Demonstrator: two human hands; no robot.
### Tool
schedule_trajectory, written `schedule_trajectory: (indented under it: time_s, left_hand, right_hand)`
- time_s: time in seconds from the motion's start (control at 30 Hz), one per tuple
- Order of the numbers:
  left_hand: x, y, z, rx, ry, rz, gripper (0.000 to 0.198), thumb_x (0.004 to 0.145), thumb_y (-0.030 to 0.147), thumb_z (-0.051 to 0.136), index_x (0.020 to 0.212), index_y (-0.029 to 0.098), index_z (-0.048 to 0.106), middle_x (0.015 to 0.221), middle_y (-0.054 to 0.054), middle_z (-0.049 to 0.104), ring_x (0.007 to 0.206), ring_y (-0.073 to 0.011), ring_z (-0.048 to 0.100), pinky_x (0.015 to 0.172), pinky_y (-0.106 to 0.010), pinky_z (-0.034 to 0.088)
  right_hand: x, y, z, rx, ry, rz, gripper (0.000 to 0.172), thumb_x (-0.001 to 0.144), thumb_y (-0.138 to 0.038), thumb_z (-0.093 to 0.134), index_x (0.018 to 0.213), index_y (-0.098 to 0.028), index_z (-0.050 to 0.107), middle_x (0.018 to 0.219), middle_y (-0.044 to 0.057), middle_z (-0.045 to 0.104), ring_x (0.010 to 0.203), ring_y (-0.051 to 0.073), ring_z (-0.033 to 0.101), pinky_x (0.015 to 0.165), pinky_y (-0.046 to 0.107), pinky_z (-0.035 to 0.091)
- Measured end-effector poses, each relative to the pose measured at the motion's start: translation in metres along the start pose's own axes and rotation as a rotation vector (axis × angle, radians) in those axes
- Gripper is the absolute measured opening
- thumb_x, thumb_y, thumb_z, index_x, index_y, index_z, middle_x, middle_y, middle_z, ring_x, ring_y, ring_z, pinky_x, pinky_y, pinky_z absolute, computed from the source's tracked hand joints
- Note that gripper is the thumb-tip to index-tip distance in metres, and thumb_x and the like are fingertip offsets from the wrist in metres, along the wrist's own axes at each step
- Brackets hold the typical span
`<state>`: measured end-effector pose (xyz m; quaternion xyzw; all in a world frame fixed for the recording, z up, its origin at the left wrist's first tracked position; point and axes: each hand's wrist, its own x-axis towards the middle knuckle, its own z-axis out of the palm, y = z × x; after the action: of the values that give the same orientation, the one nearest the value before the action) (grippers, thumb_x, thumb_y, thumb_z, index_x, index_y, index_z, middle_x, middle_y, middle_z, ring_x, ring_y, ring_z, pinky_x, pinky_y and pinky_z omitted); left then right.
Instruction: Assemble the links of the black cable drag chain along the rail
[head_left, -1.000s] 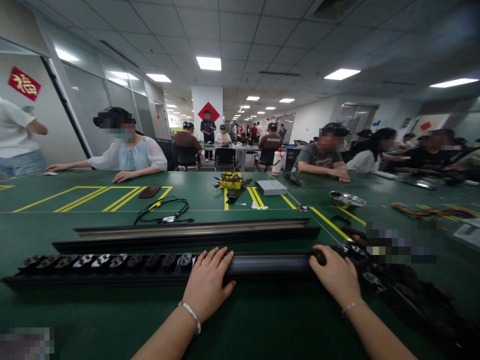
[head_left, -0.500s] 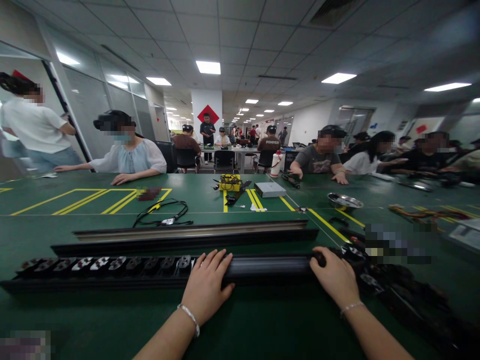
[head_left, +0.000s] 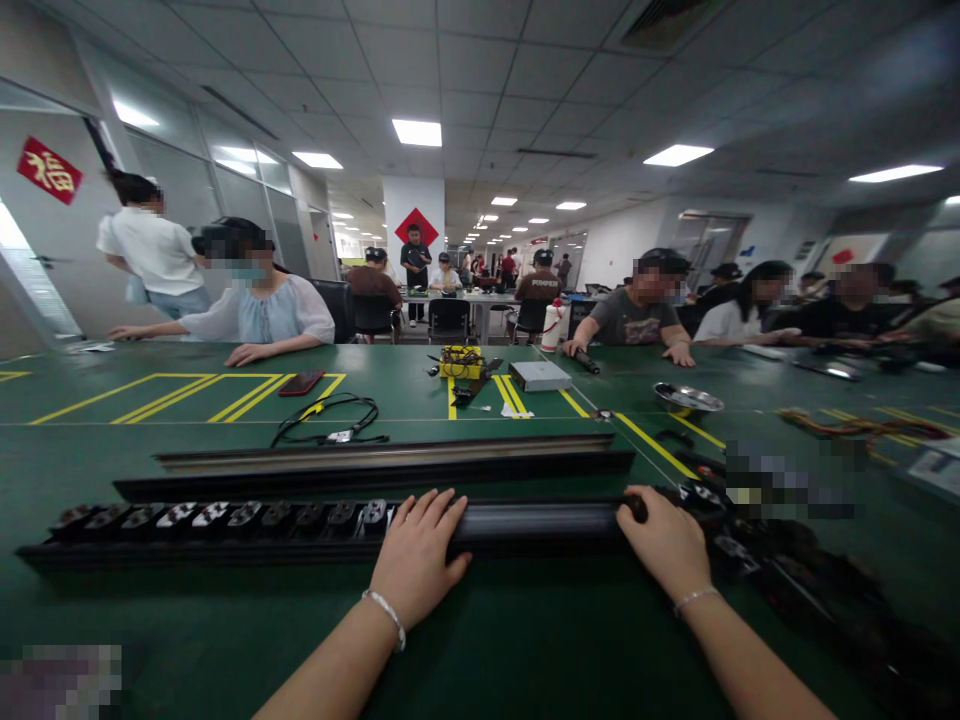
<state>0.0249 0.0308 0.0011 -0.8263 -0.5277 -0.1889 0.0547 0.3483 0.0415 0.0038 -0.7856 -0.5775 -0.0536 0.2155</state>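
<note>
A long black power-strip channel [head_left: 225, 558] lies across the table in front of me, with a row of sockets [head_left: 244, 514] seated along its left part. Over the channel's middle, just right of the last visible socket, my left hand [head_left: 416, 550] rests with its fingers stretched out and spread. My right hand [head_left: 667, 545] is at the channel's right end, its thumb and fingers closed round a small dark rounded piece [head_left: 637, 508] whose kind I cannot make out. Between my hands runs a smooth black stretch [head_left: 540, 525]. The undersides of my fingers are hidden.
Two long strips [head_left: 375, 470] lie behind the channel. A heap of dark parts [head_left: 810, 590] crowds the right side. Farther back are a black cable [head_left: 360, 410], a phone [head_left: 301, 383], a grey box [head_left: 538, 376] and a metal bowl [head_left: 687, 397]. Several people sit across the table.
My view has shifted slightly; both hands keep nearly the same places on the channel. Across the table, a person's hand has come down onto a dark tool. A standing person at left has moved right.
</note>
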Motion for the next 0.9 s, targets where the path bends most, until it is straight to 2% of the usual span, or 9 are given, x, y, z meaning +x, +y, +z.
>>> schedule_trajectory:
  time_s: [0.23, 0.47, 0.7, 0.9]
  left_hand:
    - [0.0, 0.0, -0.002, -0.004, -0.003, 0.001, 0.057, 0.072, 0.035, 0.056, 0.126, 0.029, 0.04, 0.132, -0.002, 0.045, 0.122, -0.0231, 0.038, 0.103, -0.045, 0.026]
    - [0.001, 0.0, 0.001, -0.006, 0.007, 0.012, 0.059, 0.07, 0.032, 0.057, 0.126, 0.029, 0.039, 0.132, -0.003, 0.045, 0.122, -0.024, 0.038, 0.103, -0.046, 0.026]
    - [0.001, 0.001, -0.002, -0.019, -0.018, -0.004, 0.06, 0.068, 0.03, 0.058, 0.126, 0.029, 0.04, 0.132, -0.002, 0.045, 0.121, -0.0242, 0.039, 0.103, -0.046, 0.026]
    - [0.001, 0.0, 0.0, -0.009, -0.016, 0.001, 0.06, 0.069, 0.03, 0.058, 0.126, 0.03, 0.039, 0.133, -0.003, 0.045, 0.122, -0.0244, 0.038, 0.103, -0.047, 0.025]
  right_hand:
    - [-0.001, 0.0, 0.001, 0.026, -0.001, -0.005, 0.033, 0.075, -0.038, 0.035, 0.096, -0.021, 0.054, 0.101, 0.005, 0.061, 0.096, 0.022, 0.054, 0.091, 0.04, 0.03]
    - [0.0, 0.003, 0.003, 0.022, -0.018, 0.047, 0.038, 0.076, -0.043, 0.035, 0.104, -0.023, 0.052, 0.104, 0.004, 0.061, 0.103, 0.023, 0.052, 0.1, 0.052, 0.014]
    - [0.003, 0.011, 0.005, -0.027, 0.005, -0.024, 0.037, 0.074, -0.043, 0.039, 0.098, -0.022, 0.057, 0.118, 0.007, 0.054, 0.113, 0.024, 0.045, 0.091, 0.04, 0.034]
    - [0.001, 0.013, 0.008, -0.008, 0.029, -0.034, 0.035, 0.076, -0.042, 0.037, 0.098, -0.023, 0.056, 0.116, 0.004, 0.055, 0.117, 0.023, 0.041, 0.093, 0.038, 0.034]
